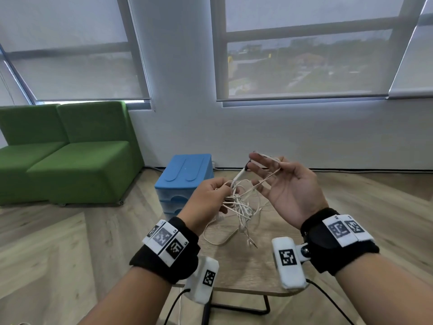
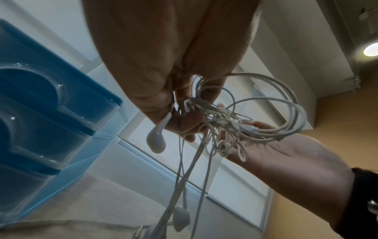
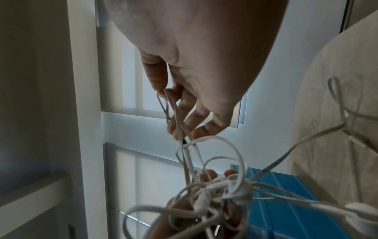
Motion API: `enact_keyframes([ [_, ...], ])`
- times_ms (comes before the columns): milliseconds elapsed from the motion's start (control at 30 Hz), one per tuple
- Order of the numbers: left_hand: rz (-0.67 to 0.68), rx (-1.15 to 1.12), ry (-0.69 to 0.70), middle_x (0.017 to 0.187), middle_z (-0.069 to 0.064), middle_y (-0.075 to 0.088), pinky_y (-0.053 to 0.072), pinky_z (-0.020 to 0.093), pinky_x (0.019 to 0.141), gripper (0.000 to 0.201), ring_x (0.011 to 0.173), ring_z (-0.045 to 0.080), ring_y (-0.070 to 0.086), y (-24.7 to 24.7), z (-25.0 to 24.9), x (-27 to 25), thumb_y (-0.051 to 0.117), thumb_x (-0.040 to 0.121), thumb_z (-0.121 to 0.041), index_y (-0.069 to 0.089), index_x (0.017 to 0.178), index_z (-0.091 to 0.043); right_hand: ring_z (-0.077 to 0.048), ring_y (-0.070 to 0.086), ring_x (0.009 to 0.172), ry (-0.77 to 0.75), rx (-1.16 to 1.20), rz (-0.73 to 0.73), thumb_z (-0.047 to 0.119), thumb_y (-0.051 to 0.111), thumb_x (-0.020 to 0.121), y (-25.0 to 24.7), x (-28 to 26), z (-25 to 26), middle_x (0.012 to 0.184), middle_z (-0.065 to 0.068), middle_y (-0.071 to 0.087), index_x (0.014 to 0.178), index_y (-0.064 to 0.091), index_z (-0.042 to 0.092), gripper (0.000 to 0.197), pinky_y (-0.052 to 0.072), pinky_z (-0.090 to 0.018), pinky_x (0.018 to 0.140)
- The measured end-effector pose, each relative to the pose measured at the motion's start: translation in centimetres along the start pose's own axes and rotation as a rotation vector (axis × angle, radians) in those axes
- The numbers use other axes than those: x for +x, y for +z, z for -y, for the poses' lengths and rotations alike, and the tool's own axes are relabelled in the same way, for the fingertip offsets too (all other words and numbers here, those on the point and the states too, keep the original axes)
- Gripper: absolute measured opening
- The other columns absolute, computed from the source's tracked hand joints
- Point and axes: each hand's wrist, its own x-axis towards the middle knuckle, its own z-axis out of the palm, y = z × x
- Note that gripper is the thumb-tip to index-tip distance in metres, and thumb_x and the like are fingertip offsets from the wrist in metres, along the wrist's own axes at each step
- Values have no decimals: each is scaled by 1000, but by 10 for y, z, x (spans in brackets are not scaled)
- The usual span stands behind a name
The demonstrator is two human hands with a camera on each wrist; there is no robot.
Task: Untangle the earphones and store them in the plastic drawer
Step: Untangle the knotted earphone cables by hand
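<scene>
A tangled bunch of white earphones (image 1: 239, 205) hangs in the air between both hands, above the small wooden table (image 1: 234, 268). My left hand (image 1: 222, 191) grips the knot from the left; in the left wrist view one earbud (image 2: 156, 142) dangles below its fingers. My right hand (image 1: 260, 170) is palm up with the fingers spread, and a cable loop runs over them. In the right wrist view the right thumb and a finger pinch that loop (image 3: 164, 97) above the knot (image 3: 214, 194). The blue plastic drawer unit (image 1: 187, 174) stands behind the hands with its drawers closed.
Loose cable ends and a plug (image 1: 251, 242) hang down to the table top. A green sofa (image 1: 70, 151) stands at the left against the window wall. Wooden floor surrounds the table.
</scene>
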Motion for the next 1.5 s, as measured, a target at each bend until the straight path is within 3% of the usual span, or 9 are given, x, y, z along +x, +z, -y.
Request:
enact_keyframes([
  [100, -18, -12, 19, 78, 5, 65, 46, 24, 60, 20, 65, 12, 57, -2, 4, 1, 59, 102, -13, 72, 102, 3, -31, 66, 103, -5, -180, -133, 14, 40, 99, 0, 2, -1, 125, -18, 69, 81, 50, 20, 21, 46, -40, 82],
  [267, -96, 125, 72, 78, 3, 65, 51, 27, 64, 15, 71, 14, 58, -6, 10, 4, 65, 100, -19, 73, 95, -7, -20, 60, 92, 7, -1099, -485, 16, 63, 92, -11, 9, -10, 105, -2, 64, 99, 58, 18, 9, 46, -33, 75],
  [400, -127, 197, 124, 77, 1, 68, 53, 31, 69, 13, 71, 14, 61, -5, 10, 4, 67, 98, -23, 75, 90, -17, -5, 56, 101, -241, -1486, -105, 21, 71, 89, -4, 7, -12, 115, 11, 57, 125, 62, 30, 38, 43, -19, 83],
  [500, -137, 260, 165, 79, 2, 71, 55, 36, 73, 14, 70, 11, 61, -3, 7, 3, 68, 98, -28, 75, 88, -20, -2, 60, 89, -277, -1656, 149, 25, 72, 91, 6, 8, -18, 96, 13, 69, 105, 74, 27, 15, 45, -19, 79],
  [700, -111, 317, 177, 75, -8, 68, 52, 27, 70, 11, 65, 2, 58, -8, 2, -2, 68, 98, -28, 74, 90, -22, -15, 53, 59, -265, -1394, -41, 17, 70, 88, 4, 16, -11, 61, 4, 61, 70, 66, 14, 19, 43, -30, 60],
  [900, -76, 364, 211, 81, -2, 73, 55, 27, 70, 10, 68, 4, 62, -6, 4, -4, 66, 99, -24, 74, 93, -21, -15, 52, 76, 158, -1042, -25, 26, 58, 95, 12, 8, -2, 74, 1, 62, 72, 57, 22, 23, 30, -34, 67],
  [1167, 17, 421, 163, 87, 9, 69, 39, 18, 50, 18, 52, 5, 46, -9, 19, -9, 59, 103, -19, 73, 107, -30, -14, 62, 87, -5, -261, -127, 20, 53, 99, 13, 6, 23, 86, 1, 68, 78, 53, 25, 21, 37, -31, 69],
  [1300, -5, 339, 119, 69, -5, 61, 42, 20, 54, 19, 56, 8, 49, -14, 19, -8, 59, 104, -18, 76, 101, -25, -26, 70, 106, -30, -74, -112, 23, 51, 101, 7, 8, 28, 106, -11, 72, 79, 48, 22, 22, 48, -36, 86],
  [1500, -40, 153, 69, 75, 4, 62, 40, 19, 54, 20, 61, 10, 52, -18, 10, -2, 56, 105, -14, 77, 105, -14, -14, 34, 50, 20, -647, -183, 21, 59, 100, 4, 5, 1, 61, 0, 37, 79, 41, 18, 28, 30, -31, 55],
])
